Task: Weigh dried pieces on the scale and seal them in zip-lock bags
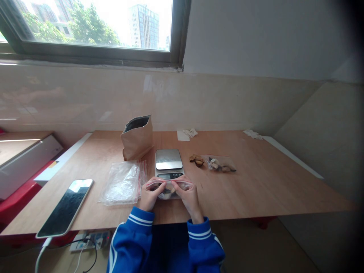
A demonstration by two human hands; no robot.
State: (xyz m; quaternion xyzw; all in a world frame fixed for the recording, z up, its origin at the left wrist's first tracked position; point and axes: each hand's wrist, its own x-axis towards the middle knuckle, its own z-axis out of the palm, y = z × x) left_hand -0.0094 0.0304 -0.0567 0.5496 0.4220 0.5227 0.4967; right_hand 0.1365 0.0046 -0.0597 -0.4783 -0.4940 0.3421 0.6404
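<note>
Both hands pinch the red-striped top edge of a clear zip bag (167, 194) with brown and pale dried pieces inside. My left hand (150, 193) grips the left part of the zip strip, and my right hand (186, 192) grips the right part, thumbs close together near the middle. Just behind the bag stands a kitchen scale (168, 159) with a bare steel plate; its display is partly hidden by the hands. To the right lie a filled zip bag (222, 163) and a few loose dried brown pieces (196, 160). At the left is a stack of clear zip bags (121, 184).
An open brown paper pouch (138, 138) stands at the back left. A phone (66, 206) with a charging cable (42, 250) lies at the front left edge. Crumpled tissue (190, 133) and white paper sit by the wall. A power strip (89, 241) is below the wooden table (256, 189).
</note>
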